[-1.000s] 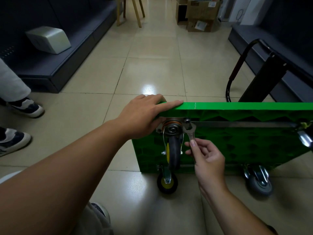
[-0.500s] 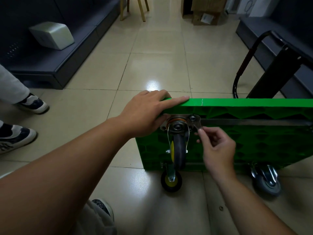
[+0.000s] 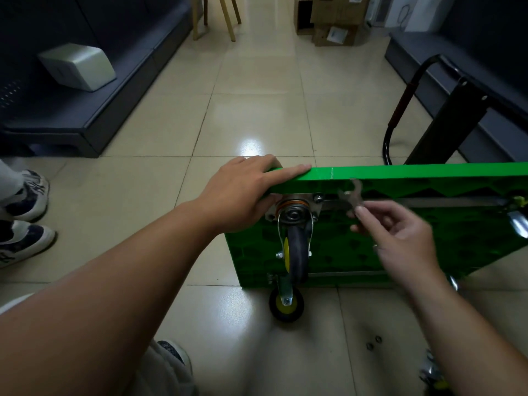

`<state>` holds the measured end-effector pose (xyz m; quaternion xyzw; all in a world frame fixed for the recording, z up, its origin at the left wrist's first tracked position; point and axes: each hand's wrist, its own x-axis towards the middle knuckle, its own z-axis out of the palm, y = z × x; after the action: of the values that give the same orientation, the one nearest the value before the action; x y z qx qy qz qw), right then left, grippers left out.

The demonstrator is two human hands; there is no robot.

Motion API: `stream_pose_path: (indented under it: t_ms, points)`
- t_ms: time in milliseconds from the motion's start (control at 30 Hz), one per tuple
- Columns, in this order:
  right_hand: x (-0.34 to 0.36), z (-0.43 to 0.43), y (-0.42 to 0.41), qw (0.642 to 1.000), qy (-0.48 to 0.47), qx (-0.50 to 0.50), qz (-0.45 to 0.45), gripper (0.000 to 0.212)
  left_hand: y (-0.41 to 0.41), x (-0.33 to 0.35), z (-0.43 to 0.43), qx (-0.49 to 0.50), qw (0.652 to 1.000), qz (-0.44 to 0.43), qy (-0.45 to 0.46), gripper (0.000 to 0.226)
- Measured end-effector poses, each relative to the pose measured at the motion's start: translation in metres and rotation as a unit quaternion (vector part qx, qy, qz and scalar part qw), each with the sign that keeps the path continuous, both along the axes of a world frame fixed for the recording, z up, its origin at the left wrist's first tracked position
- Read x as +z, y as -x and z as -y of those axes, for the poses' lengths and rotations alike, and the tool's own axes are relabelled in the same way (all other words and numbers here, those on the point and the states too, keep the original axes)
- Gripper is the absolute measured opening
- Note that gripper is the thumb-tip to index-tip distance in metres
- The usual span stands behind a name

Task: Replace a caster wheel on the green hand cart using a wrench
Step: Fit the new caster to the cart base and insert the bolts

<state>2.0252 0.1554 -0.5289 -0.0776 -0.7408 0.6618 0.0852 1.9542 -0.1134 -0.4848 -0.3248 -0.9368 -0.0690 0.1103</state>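
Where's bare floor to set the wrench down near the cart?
Bare tiles lie beyond the cart, up to the boxes, and left of it toward the shoes. A smaller patch sits between the lower wheel and the nuts. Crowded bottom right.

Glossy beige tile floor, green cart standing on edge, two likely nuts

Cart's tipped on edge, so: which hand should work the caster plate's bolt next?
Likely the right hand: it holds the wrench beside the bolt, while the left hand grips the cart by its top edge, steadying it.
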Motion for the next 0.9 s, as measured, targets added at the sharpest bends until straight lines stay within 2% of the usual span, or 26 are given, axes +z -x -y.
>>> stream_pose_path:
  t_ms: [67,133,567,733,900]
  points:
    - [-0.023,0.015,-0.006,0.986,0.153,-0.05,0.033,0.011,0.001,0.0,0.0,0.0,1.0,-0.002,0.0,0.068]
    - [-0.041,0.028,-0.008,0.979,0.185,-0.071,0.035,0.01,0.001,-0.001,0.0,-0.001,1.0,-0.002,0.002,0.068]
    - [-0.056,0.045,0.0,0.977,0.202,-0.062,-0.004,0.009,0.004,-0.005,0.002,-0.004,1.0,-0.008,0.008,0.068]
    - [-0.062,0.047,-0.002,0.987,0.157,-0.035,-0.016,0.009,0.007,-0.007,0.004,-0.005,1.0,-0.018,0.009,0.068]
    - [-0.068,0.045,0.011,0.993,0.079,-0.059,-0.059,0.012,0.007,-0.008,0.004,-0.003,1.0,-0.018,0.005,0.067]
